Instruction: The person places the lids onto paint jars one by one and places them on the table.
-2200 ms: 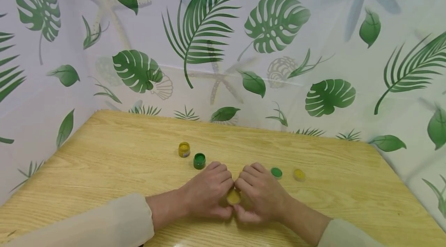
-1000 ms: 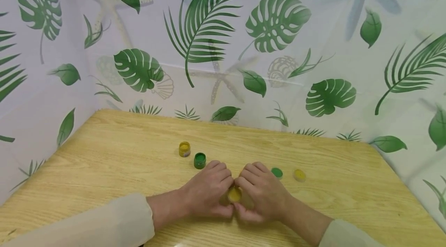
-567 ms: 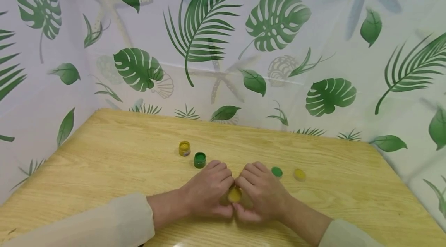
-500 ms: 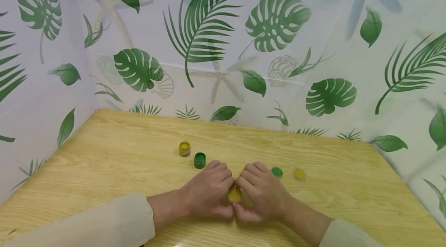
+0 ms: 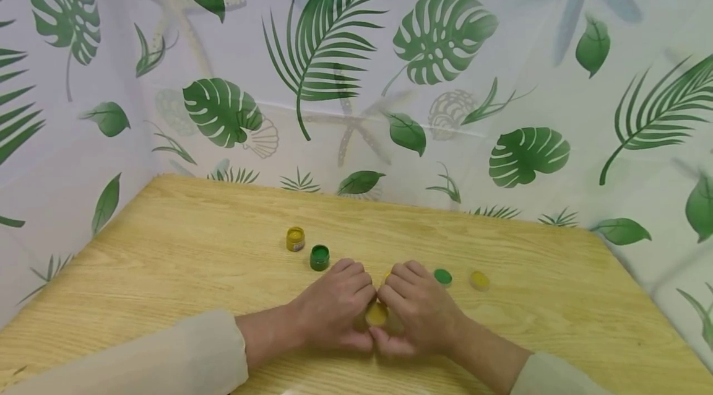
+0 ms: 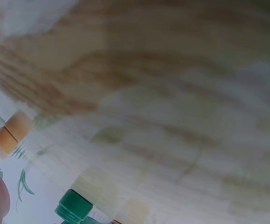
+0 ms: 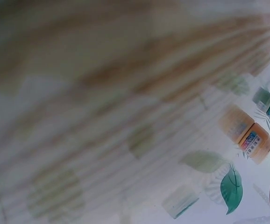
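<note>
As the yellow disc [image 5: 377, 314] lies between my left hand [image 5: 332, 306] and right hand [image 5: 421, 309], neither is nearer. Both clasp it, fingers curled.

The right hand [image 5: 419, 309] partly hides something yellow [image 5: 387, 274].

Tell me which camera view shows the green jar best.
The head view: it shows the green jar whole, upright on the table, with its open top visible. The left wrist view catches it at the bottom edge, the right wrist view small at the right edge; neither shows inside it.
</note>
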### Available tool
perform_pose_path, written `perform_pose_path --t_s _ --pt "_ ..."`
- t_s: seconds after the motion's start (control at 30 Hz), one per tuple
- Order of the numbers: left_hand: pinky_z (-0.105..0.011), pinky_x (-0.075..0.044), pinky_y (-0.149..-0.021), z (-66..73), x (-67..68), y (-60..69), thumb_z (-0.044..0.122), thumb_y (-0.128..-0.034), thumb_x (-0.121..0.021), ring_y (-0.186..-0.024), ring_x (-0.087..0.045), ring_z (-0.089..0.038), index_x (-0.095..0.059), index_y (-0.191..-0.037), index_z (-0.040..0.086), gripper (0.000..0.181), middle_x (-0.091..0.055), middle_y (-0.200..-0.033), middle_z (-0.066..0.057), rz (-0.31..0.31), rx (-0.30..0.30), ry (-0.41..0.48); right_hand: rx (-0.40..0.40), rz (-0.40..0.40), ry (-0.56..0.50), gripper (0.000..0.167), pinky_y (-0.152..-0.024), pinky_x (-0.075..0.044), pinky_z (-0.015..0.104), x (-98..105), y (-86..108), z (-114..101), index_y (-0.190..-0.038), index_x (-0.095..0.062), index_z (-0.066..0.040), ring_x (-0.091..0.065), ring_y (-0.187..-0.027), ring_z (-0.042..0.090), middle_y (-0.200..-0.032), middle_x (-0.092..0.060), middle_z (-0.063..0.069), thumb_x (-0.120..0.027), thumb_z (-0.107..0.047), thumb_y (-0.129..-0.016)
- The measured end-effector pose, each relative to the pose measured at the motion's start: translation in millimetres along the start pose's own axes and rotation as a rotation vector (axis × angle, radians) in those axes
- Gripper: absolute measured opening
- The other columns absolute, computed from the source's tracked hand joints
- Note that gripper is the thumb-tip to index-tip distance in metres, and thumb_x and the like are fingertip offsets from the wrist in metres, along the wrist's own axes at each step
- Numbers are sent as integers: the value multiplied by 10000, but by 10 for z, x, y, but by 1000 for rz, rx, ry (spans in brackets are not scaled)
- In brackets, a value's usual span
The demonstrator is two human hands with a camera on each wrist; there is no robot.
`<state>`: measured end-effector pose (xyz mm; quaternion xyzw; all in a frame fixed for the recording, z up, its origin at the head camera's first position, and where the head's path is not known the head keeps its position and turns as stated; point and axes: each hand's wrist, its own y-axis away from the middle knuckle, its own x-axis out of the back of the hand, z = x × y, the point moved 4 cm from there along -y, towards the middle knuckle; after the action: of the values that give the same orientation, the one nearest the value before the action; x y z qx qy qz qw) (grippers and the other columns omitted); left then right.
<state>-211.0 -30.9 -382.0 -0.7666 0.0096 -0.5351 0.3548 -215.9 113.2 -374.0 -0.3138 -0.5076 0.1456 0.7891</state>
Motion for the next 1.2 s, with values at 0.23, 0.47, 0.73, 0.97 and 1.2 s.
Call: perform_pose_path --t_s 0.23,0.47,0.73,0.97,1.2 --pt "-269 -420 -840 14 -4 9 543 -727 -737 -783 -474 -103 -620 -829 151 421 -551 -801 73 -23 -12 7 20 32 -1 423 -665 -396 289 -2 2 -4 -648 -503 -165 -425 -623 136 -606 -420 -73 -486 -494 -913" --pt "-270 -419 -835 6 -9 32 579 -723 -743 -782 -477 -102 -639 -869 146 469 -564 -809 73 -29 5 -1 -34 68 -27 459 -635 -359 266 7 16 9 -689 -560 -158 -402 -621 115 -644 -446 -78 -532 -552 -923" --pt "-269 -409 -818 -6 -9 37 511 -753 -717 -771 -463 -101 -628 -852 147 388 -547 -794 72 -7 34 32 -46 22 -47 340 -690 -401 285 4 4 1 -851 -635 -144 -469 -705 125 -756 -543 -62 -517 -461 -893" --pt "-268 -406 -814 6 -17 27 518 -737 -726 -773 -461 -102 -625 -851 151 398 -548 -805 73 -20 22 18 -36 18 -7 375 -673 -389 283 3 -3 -14 -802 -601 -136 -457 -682 134 -724 -513 -55 -488 -479 -904" --pt "-270 -406 -819 18 -16 18 527 -748 -711 -775 -463 -106 -626 -852 152 399 -549 -801 72 -30 17 16 -48 -12 30 418 -662 -381 287 -3 -1 -14 -761 -566 -138 -444 -659 141 -683 -474 -54 -458 -511 -913"
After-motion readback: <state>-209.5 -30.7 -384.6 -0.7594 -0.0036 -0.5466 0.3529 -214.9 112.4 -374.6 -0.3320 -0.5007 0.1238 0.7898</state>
